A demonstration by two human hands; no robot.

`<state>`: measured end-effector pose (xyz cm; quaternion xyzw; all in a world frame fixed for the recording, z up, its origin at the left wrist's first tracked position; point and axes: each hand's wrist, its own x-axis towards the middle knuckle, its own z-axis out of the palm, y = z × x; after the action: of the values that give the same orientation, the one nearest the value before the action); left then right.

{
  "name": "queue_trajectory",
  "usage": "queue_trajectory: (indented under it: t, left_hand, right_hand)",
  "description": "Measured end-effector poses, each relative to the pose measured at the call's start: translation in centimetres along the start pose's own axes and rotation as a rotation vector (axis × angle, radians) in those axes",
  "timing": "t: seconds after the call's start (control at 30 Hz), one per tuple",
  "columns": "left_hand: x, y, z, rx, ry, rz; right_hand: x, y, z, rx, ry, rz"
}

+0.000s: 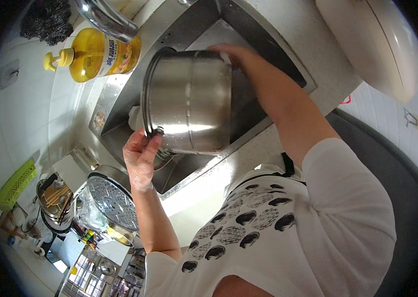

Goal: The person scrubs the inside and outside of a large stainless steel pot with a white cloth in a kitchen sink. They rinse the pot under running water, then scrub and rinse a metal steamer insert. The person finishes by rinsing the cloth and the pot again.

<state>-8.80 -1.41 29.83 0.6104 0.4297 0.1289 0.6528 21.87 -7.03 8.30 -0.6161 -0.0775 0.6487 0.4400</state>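
A stainless steel pot (190, 100) lies on its side over the sink (268, 85), its rim to the left and its base to the right. My left hand (140, 156) pinches a handle at the pot's rim, thumb on the near side. Wet suds show on that wrist. My right hand (231, 54) is at the far edge of the pot's base, its fingers hidden behind the steel wall. A small white patch, suds or a cloth, shows beside it. Behind the pot's rim, a white object (134, 118) is partly seen in the sink.
A yellow dish soap pump bottle (97, 55) stands behind the sink, near the chrome faucet (109, 20) and a black scouring mesh (47, 22). A perforated steel steamer tray (112, 202) is left of my forearm. A rounded beige appliance (372, 44) stands on the right counter.
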Motion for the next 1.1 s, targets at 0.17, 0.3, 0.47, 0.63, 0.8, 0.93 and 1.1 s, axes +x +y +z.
queue_trajectory:
  t: [0.17, 0.3, 0.47, 0.63, 0.8, 0.93, 1.1]
  left_hand:
    - [0.8, -2.2, -1.4, -0.239, 0.168, -0.145]
    - [-0.1, -6.3, -2.7, -0.370, 0.231, -0.182]
    - [0.0, -8.3, -2.0, -0.597, 0.172, -0.141]
    - [0.3, -7.6, -2.1, -0.644, 0.279, -0.237]
    - [0.0, -7.9, -1.7, -0.614, 0.245, -0.199]
    - [-0.2, -7.8, -1.1, -0.641, 0.314, -0.194]
    - [-0.5, -9.4, -2.1, -0.664, 0.327, -0.177]
  right_hand:
    - [1.3, 5.8, -2.3, 0.528, 0.075, 0.276]
    - [-5.4, 3.8, -0.7, 0.543, 0.208, 0.183]
    - [-12.6, 5.7, 1.8, -0.192, 0.611, -0.322]
    - [-20.4, 0.9, 9.6, -0.498, 0.354, -0.772]
    - [-13.6, -4.2, 14.3, -0.571, 0.424, -1.093]
    - [-6.8, -5.0, 8.4, -0.599, 0.442, -0.638]
    - [-12.0, 1.9, 8.2, -0.681, 0.594, -0.758]
